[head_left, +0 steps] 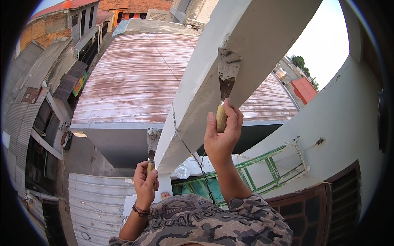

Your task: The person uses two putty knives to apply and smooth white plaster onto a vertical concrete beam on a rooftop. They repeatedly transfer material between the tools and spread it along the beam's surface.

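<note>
My right hand (223, 137) is closed round the wooden handle of a putty knife (228, 74). Its wide blade, smeared with pale filler, lies against the face of a whitish concrete beam (262, 45) near the beam's left edge. Lower and to the left, my left hand (145, 185) grips a second putty knife (152, 141) by its handle, blade up. A lump of grey-white filler sits at the tip of that blade, beside the beam's lower left edge. Whether this second blade touches the beam I cannot tell.
A green metal ladder (271, 168) leans along the right below the beam. A dark cable (201, 164) hangs beside my right forearm. Below are a round clear container (182, 171), a rusty corrugated roof (135, 78), a pale metal roof (94, 205) and a street far down on the left.
</note>
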Action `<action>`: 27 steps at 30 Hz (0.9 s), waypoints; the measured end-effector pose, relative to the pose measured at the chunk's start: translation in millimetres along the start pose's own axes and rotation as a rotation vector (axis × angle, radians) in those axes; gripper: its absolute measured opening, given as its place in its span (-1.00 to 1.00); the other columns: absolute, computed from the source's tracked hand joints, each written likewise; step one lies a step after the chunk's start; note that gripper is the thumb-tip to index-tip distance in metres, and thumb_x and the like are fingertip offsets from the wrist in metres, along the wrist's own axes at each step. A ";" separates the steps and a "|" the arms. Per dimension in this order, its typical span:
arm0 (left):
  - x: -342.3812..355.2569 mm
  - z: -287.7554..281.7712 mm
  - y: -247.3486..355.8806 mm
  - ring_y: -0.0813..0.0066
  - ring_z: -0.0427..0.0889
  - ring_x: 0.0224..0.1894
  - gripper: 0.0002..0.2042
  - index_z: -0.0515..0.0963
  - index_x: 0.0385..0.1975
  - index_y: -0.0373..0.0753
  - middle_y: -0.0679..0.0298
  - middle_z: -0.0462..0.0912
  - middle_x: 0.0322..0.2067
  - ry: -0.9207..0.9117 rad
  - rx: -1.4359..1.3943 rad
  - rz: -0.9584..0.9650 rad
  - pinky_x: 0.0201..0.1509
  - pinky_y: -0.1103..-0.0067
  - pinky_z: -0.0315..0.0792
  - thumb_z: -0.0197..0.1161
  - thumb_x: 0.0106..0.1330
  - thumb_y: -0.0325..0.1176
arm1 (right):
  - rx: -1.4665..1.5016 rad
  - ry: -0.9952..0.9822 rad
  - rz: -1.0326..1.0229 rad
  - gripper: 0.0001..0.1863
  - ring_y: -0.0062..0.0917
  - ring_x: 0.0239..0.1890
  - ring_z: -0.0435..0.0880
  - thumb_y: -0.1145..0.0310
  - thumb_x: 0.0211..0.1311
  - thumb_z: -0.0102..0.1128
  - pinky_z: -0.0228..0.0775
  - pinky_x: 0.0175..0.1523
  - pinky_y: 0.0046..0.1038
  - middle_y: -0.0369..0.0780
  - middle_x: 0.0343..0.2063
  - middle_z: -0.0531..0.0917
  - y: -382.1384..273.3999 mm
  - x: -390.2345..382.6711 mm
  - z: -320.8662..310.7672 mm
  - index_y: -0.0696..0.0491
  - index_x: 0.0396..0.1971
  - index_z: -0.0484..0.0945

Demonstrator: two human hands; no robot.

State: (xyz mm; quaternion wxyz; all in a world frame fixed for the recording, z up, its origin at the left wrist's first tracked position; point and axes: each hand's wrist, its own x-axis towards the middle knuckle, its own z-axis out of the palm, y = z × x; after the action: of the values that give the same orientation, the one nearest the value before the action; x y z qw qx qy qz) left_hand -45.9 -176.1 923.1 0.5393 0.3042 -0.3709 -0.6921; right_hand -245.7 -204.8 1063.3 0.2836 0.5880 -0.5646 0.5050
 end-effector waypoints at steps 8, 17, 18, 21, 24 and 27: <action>-0.9 -2.0 2.2 0.75 0.32 -0.70 -0.77 0.35 -0.09 -0.36 0.33 0.44 -0.47 0.008 0.016 0.016 -0.71 0.77 0.21 0.12 0.29 -0.46 | 0.055 0.082 -0.038 -0.56 -0.31 -0.13 0.51 0.60 0.11 0.19 0.43 -0.07 -0.38 -0.04 -0.14 0.44 1.0 28.9 -19.6 0.27 0.04 0.41; -5.6 -3.6 -0.1 0.76 0.32 -0.70 -0.78 0.36 -0.10 -0.37 0.33 0.45 -0.48 0.034 0.037 0.016 -0.71 0.77 0.21 0.11 0.29 -0.48 | 0.013 0.113 -0.064 -0.55 -0.29 -0.12 0.48 0.59 0.09 0.22 0.42 -0.05 -0.35 -0.05 -0.14 0.43 -3.0 33.0 -8.1 0.20 0.04 0.44; -6.4 -5.2 -0.5 0.76 0.32 -0.70 -0.78 0.36 -0.11 -0.37 0.33 0.46 -0.48 0.047 0.040 0.024 -0.72 0.77 0.21 0.11 0.29 -0.48 | 0.011 0.116 -0.058 -0.55 -0.29 -0.12 0.47 0.59 0.08 0.22 0.41 -0.05 -0.35 -0.05 -0.14 0.43 0.3 29.7 -4.7 0.20 0.03 0.44; -6.9 -4.0 -1.0 0.76 0.31 -0.70 -0.78 0.35 -0.10 -0.37 0.32 0.46 -0.47 0.037 0.019 0.022 -0.72 0.77 0.21 0.11 0.29 -0.48 | -0.022 0.126 -0.051 -0.54 -0.29 -0.11 0.46 0.58 0.07 0.24 0.40 -0.04 -0.36 -0.05 -0.13 0.42 17.5 20.4 -0.4 0.20 0.03 0.44; -7.8 -4.6 0.3 0.76 0.31 -0.71 -0.77 0.35 -0.10 -0.36 0.33 0.46 -0.48 0.044 0.016 0.014 -0.72 0.77 0.20 0.11 0.29 -0.48 | -0.033 0.141 -0.075 -0.54 -0.30 -0.10 0.45 0.57 0.07 0.26 0.39 -0.04 -0.36 -0.06 -0.12 0.41 36.3 13.4 -4.4 0.20 0.03 0.43; -8.7 -6.3 0.6 0.77 0.31 -0.71 -0.77 0.34 -0.09 -0.36 0.33 0.46 -0.48 0.038 0.022 0.016 -0.72 0.77 0.20 0.11 0.29 -0.47 | -0.027 0.150 -0.167 -0.55 -0.31 -0.09 0.45 0.56 0.10 0.26 0.38 -0.05 -0.36 -0.05 -0.10 0.40 44.5 19.7 -13.3 0.20 0.03 0.41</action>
State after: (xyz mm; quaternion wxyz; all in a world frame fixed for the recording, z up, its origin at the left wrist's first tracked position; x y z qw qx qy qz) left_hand -38.3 -168.9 920.3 0.5484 0.3204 -0.3704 -0.6778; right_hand -294.5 -209.1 1075.2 0.3739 0.5896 -0.4975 0.5148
